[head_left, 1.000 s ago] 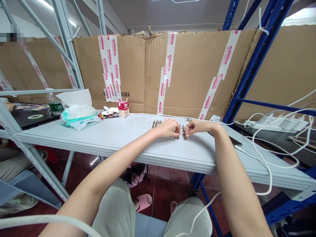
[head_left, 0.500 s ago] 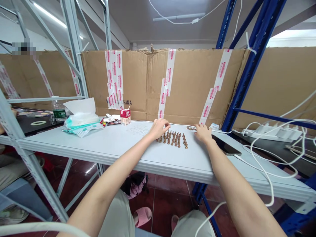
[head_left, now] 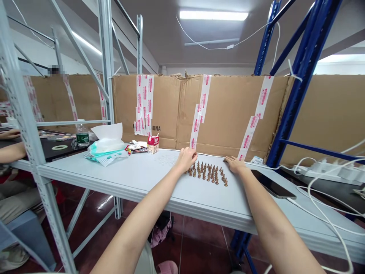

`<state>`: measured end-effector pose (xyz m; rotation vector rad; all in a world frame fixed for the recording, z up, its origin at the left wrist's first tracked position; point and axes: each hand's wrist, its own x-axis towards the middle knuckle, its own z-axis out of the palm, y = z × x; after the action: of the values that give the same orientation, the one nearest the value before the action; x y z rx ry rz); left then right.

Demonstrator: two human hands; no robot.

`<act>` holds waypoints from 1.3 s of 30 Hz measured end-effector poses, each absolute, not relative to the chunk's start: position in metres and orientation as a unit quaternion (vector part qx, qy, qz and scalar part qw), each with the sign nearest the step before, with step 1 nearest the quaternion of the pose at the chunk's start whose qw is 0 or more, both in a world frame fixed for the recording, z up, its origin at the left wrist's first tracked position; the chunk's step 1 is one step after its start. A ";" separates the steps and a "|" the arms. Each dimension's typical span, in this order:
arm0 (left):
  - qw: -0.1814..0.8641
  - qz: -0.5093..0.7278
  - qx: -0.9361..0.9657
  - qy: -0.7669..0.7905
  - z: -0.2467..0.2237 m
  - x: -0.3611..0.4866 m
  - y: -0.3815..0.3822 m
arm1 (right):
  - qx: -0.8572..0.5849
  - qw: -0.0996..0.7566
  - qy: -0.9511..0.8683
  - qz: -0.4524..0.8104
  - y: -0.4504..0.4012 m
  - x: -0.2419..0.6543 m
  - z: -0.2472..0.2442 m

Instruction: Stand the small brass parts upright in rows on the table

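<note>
Several small brass-coloured screw-like pieces (head_left: 211, 174) stand upright in rows on the white tabletop (head_left: 137, 179). At the left end of the rows is my left hand (head_left: 186, 158), its fingers curled together; whatever they pinch is too small or hidden. Past the right end, my right hand (head_left: 235, 164) lies low with fingers stretched out over a few loose brass pieces (head_left: 225, 160), mostly covered by the fingertips. Faint, clear little rings or flakes (head_left: 165, 159) are scattered on the table left of my left hand.
A red and white drink carton (head_left: 153, 144), snack wrappers (head_left: 137, 146) and a tissue pack (head_left: 107, 146) stand at the back left. A black phone (head_left: 272, 184) with white cables (head_left: 322, 224) lies on the right. Cardboard (head_left: 228, 114) walls off the back. Another person's arm (head_left: 11, 152) shows far left.
The view has tilted up and shifted, so everything sits lower and further right. My right hand has flattened over the loose brass pieces. My left hand stays by the rows, fingers curled.
</note>
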<state>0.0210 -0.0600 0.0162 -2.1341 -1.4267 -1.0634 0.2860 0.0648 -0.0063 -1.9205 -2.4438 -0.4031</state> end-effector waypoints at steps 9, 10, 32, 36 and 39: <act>0.185 -0.357 -0.768 -0.498 0.015 0.020 -0.063 | -0.562 0.071 -0.819 -0.094 0.062 0.295 -0.009; 0.187 -0.356 -0.768 -0.498 0.015 0.020 -0.063 | -0.559 0.080 -0.820 -0.087 0.062 0.295 -0.008; 0.297 -0.402 -0.705 -0.504 0.018 0.032 -0.081 | -0.302 0.442 -0.763 0.363 -0.026 0.178 0.037; 0.289 -0.382 -0.708 -0.519 0.019 0.031 -0.082 | -0.285 0.421 -0.802 0.315 -0.028 0.174 0.037; 0.280 -0.369 -0.708 -0.534 0.020 0.031 -0.083 | -0.267 0.396 -0.828 0.294 -0.029 0.170 0.035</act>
<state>0.0311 -0.0829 0.0204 -1.8972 -1.4310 -0.9889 0.1705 -0.0291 0.0352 -0.6757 -2.0978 0.7455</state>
